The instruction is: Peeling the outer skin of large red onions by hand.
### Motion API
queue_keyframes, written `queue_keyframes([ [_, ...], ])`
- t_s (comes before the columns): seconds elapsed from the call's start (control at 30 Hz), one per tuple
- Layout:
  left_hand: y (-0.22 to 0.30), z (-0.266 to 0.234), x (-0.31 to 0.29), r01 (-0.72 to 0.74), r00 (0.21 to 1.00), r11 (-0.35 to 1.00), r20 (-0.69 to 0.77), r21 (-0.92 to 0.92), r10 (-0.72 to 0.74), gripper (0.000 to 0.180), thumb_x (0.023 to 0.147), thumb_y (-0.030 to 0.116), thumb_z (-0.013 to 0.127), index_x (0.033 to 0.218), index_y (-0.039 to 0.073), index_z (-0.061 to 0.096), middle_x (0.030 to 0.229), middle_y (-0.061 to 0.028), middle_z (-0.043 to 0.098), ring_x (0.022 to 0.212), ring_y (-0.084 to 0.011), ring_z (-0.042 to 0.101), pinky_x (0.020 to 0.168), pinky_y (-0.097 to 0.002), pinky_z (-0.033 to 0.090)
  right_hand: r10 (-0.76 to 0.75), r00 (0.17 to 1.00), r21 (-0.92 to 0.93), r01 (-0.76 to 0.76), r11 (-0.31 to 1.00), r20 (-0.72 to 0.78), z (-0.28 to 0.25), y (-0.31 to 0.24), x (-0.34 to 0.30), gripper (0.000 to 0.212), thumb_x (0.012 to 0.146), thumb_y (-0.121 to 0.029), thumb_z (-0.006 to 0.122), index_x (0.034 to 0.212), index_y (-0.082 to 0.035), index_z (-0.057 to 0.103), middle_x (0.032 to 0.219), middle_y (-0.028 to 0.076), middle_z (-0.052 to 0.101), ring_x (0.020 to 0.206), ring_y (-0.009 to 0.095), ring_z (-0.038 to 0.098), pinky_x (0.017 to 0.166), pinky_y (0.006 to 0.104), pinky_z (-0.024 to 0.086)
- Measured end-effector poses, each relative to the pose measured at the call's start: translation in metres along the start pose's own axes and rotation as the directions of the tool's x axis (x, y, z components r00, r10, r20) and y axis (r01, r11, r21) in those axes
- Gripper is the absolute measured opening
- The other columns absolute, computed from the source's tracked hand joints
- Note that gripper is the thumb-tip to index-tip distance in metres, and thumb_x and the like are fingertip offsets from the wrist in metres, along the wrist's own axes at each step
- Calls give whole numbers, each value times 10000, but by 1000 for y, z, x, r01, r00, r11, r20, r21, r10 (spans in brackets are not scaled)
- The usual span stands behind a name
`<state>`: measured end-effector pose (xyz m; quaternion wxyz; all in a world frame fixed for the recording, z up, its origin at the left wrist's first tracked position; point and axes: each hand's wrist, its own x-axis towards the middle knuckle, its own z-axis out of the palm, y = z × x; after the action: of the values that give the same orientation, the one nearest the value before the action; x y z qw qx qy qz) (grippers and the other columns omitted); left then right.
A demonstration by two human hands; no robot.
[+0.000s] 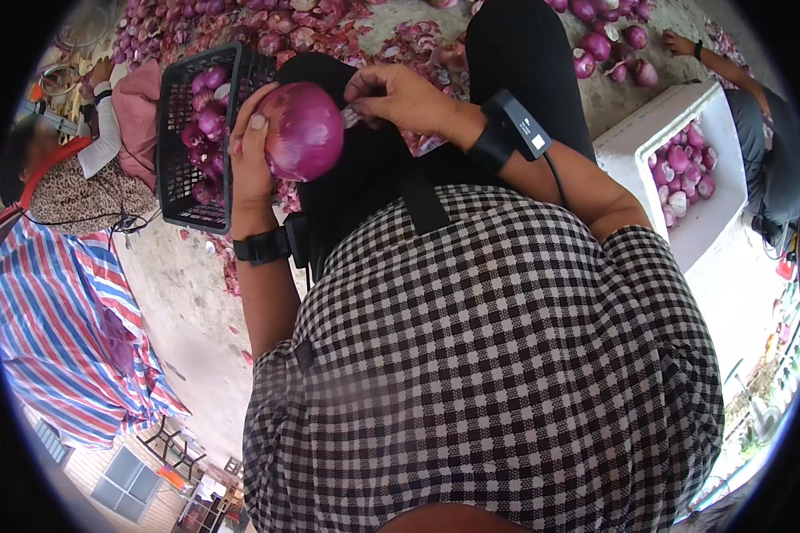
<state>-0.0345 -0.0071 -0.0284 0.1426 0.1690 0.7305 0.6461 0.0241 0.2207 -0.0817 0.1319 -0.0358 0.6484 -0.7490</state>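
My left hand (253,153) is wrapped round the side of a large red onion (304,133), holding it up over my lap. The onion's purple surface is smooth and shiny. Just to the right of it, my right hand (402,99) has its thumb and fingers pinched together. A small pale, greyish scrap (354,116) shows at those fingertips, close to the onion; whether it is skin or something else I cannot make out.
A black plastic crate (171,169) of red onions stands to my left. On the right is a white foam box (620,133) with more onions. Onion skins (418,40) and loose onions (620,55) cover the floor ahead. Co-workers sit left and right; a striped sheet (71,338) lies left.
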Motion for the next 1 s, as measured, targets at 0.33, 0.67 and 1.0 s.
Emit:
queue_keyframes([
  [0.33,-17,-13,-6,79,994,957,-51,-280,-97,650,880,485,424,1305,-6,446,1262,-162,521,1152,-268,530,985,-384,440,-408,913,-674,311,669,16,-2,6,0,296,771,-78,610,1065,-50,601,1104,135,546,1021,325,561,894,387,455],
  [0.67,-22,-13,3,81,995,951,-31,-299,-95,652,889,485,389,1301,-17,455,1261,-170,528,1150,-274,535,989,-387,435,-378,915,-590,382,711,137,32,-6,8,509,770,-72,602,1239,49,448,1141,203,551,1015,352,588,889,391,474],
  [1.0,-28,-18,-1,108,993,915,-7,-388,-120,706,876,512,384,1309,-43,436,1279,-182,514,1185,-269,505,1022,-383,398,-404,892,-625,435,648,203,29,-9,10,206,779,-49,603,971,24,581,945,203,604,916,385,593,803,430,481],
])
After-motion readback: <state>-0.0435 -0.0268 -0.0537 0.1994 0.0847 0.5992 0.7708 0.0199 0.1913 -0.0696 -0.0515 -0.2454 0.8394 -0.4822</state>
